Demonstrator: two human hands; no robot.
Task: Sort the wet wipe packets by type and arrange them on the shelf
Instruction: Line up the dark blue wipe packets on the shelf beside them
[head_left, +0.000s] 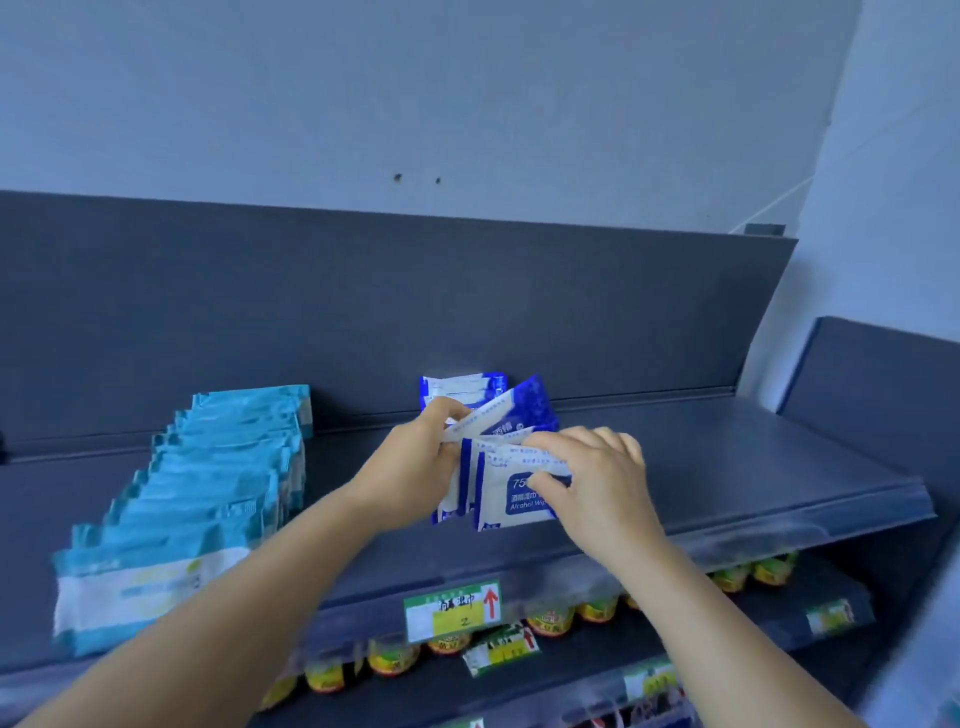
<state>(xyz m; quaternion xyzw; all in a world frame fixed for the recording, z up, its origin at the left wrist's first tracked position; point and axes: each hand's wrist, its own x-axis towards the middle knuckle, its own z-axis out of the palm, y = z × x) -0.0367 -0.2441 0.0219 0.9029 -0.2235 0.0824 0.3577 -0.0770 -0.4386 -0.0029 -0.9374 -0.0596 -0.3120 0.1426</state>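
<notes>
While I lean over the dark grey metal shelf (727, 457), a long row of pale teal, soft plastic wet wipe packets (208, 493) stands at my far left, running front to back, already grouped by type. To the right of that row, my left hand (415, 467) curls round the left edge of a small cluster of dark blue and white alcohol wipe packets (498, 441), thumb and fingers pinching the film. These packets look light, floppy and slick, so I judge they would slump or slide apart unless pressed together; the crimped side seams seem the firmest place to hold. The blue cluster stands mid-shelf, the rearmost packets near the back panel. Further right, my right hand (597, 478) grips the frontmost blue packet (519, 499), fingers hooked over its top right edge and thumb on its printed face. Below the shelf edge hangs a green and yellow price label (452, 610), with yellow-lidded jars (550, 621) beneath.
</notes>
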